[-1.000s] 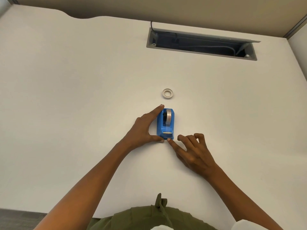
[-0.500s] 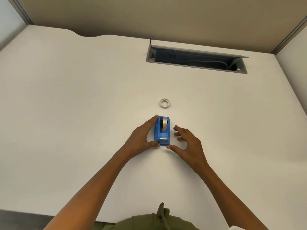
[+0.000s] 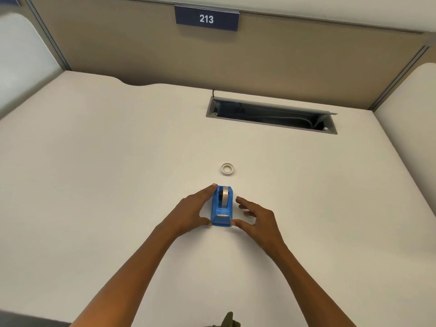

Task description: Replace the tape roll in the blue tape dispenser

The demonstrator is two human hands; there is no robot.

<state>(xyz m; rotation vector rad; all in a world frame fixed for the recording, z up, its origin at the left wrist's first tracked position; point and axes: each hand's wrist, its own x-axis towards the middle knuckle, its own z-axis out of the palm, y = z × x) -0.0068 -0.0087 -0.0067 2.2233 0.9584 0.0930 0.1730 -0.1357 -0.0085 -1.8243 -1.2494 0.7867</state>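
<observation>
Dispenser: the blue plastic tape dispenser (image 3: 222, 207) stands upright on the white desk top (image 3: 106, 173), directly in front of you, its cutter end toward you and its rounded end away.
Loaded roll: a silvery-grey roll of tape (image 3: 225, 196) sits on edge in the slot of the dispenser, its upper arc showing above the blue housing.
Left hand: your left hand (image 3: 192, 212) is against the left side of the dispenser. The index fingertip touches the far left corner and the thumb tip touches the near left corner; the hand is spread in a wide span, not curled. It braces the dispenser at these two points and holds nothing else.
Right hand: your right hand (image 3: 259, 219) is on the right side of the dispenser, fingers spread and loosely bent. The thumb tip touches the near right corner. The other fingers are just beside the right wall; whether they touch it cannot be told. The hand encloses nothing.
Spare ring: a small white tape ring (image 3: 227, 169) lies flat on the desk beyond the far end of the dispenser, near it but apart, with no hand on it.
Cable tray: a grey rectangular cable opening (image 3: 271, 115) is set into the desk well beyond the dispenser, to the far right, with cables visible inside.
Partition: a tan partition wall (image 3: 141, 48) rises behind the desk, past the cable opening.
Number plate: a dark blue plate marked 213 (image 3: 206, 18) is fixed near the top of the partition.
</observation>
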